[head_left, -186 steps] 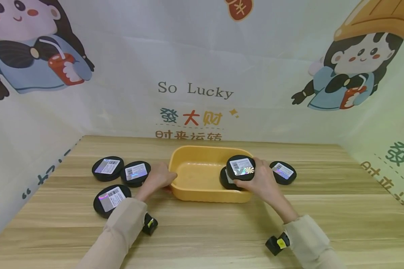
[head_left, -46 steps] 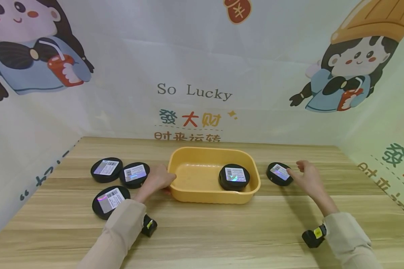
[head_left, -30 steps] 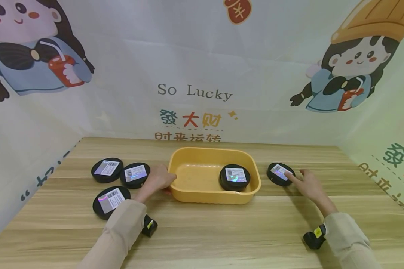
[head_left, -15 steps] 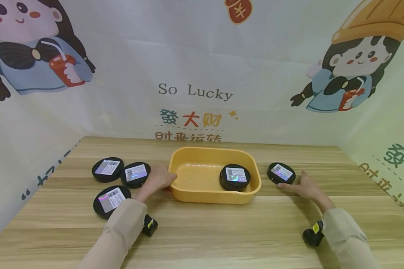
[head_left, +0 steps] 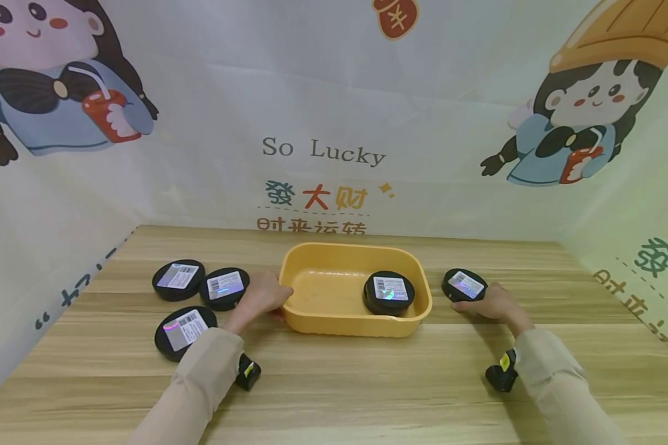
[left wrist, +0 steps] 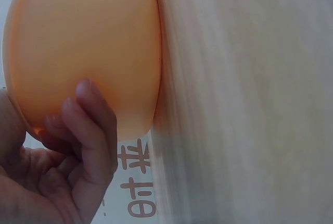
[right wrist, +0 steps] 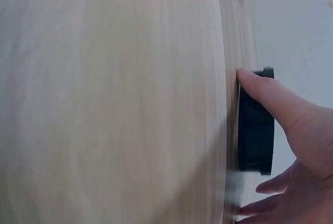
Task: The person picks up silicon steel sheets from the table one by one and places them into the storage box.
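Note:
A yellow plastic basin stands on the wooden table. My left hand grips its left wall, fingers curled against the outside in the left wrist view. Inside, at the right end, one black round labelled case sits on another that it mostly hides. My right hand is at a similar black round case, which lies flat to the right of the basin. In the right wrist view the thumb lies against this case's side, while the visible fingers stand a little apart from it.
Three more black round cases lie left of the basin: one at the back left, one by my left hand, and one nearer, partly behind my sleeve. A printed cloth rises behind the table and along both sides.
A case held over the basin earlier now rests on the one inside. My right hand has moved right to the outer case, its thumb sliding from the label to the near side. The left hand stays.

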{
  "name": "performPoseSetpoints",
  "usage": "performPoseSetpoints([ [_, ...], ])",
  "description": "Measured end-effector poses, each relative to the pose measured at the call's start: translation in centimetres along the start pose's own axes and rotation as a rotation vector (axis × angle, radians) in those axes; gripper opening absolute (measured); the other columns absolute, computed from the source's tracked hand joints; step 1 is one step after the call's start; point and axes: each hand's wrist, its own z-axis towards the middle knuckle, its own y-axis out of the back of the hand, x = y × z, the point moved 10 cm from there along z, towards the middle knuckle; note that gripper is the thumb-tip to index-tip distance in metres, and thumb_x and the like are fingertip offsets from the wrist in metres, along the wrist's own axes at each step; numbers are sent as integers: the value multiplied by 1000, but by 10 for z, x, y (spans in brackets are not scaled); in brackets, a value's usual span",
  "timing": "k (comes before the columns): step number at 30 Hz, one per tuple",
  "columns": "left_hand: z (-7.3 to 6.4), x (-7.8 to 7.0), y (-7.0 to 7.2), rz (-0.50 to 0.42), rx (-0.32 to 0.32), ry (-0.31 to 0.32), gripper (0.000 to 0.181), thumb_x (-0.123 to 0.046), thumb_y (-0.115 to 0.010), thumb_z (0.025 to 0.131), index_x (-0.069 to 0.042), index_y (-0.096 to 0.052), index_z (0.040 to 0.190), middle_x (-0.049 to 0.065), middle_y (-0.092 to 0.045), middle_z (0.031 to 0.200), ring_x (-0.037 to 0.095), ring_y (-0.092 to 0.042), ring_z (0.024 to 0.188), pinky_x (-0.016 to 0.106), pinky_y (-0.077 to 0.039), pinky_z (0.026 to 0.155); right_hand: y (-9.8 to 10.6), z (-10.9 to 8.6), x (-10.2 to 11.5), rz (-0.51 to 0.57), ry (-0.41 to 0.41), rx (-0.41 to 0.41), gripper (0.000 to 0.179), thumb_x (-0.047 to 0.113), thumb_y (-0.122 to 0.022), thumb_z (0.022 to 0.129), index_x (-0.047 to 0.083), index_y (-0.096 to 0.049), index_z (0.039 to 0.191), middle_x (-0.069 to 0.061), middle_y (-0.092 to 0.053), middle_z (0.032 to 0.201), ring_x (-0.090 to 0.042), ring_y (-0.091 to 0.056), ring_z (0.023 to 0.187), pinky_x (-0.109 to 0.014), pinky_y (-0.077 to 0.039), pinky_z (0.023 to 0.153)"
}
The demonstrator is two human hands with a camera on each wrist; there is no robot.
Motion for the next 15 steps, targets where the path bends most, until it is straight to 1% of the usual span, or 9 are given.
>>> performPoseSetpoints([
  [3, 0, 0, 0, -3, 1, 0, 12, -7, -48, 78, 3, -52, 77, 11, -57, 61, 11, -55, 39, 22, -48, 41, 0, 3, 3, -34, -10, -25, 89, 48, -63, 73, -26, -33, 112, -42, -42, 109, -48, -48, 97, -50, -44, 81],
  [5, 1, 0, 0, -6, 1, -1, 11, -7, -48, 78, 4, -52, 78, 11, -57, 61, 11, -55, 39, 22, -48, 41, 2, 4, 5, -53, 3, -52, 86, 47, -63, 73, -26, -37, 111, -42, -45, 107, -48, -49, 96, -49, -44, 80],
  [9, 1, 0, 1, -11, -5, -9, 11, -6, -48, 77, 4, -52, 78, 11, -57, 61, 12, -55, 39, 22, -48, 41, 3, 6, 8, -33, 9, -91, 84, 43, -65, 73, -25, -34, 111, -42, -45, 106, -49, -49, 96, -50, -44, 81],
  [12, 1, -1, 1, -14, -7, -15, 11, -6, -48, 77, 4, -53, 78, 11, -57, 61, 12, -55, 39, 23, -48, 41, 4, 6, 10, -16, 9, -121, 81, 40, -66, 72, -24, -33, 110, -40, -46, 103, -47, -50, 93, -48, -45, 78],
  [15, 1, -1, 0, -20, -5, -18, 11, -6, -48, 77, 4, -53, 79, 12, -57, 62, 12, -55, 40, 23, -49, 42, 5, 7, 12, -24, 18, -153, 75, 38, -66, 72, -22, -37, 105, -36, -49, 97, -42, -53, 86, -46, -46, 75],
])
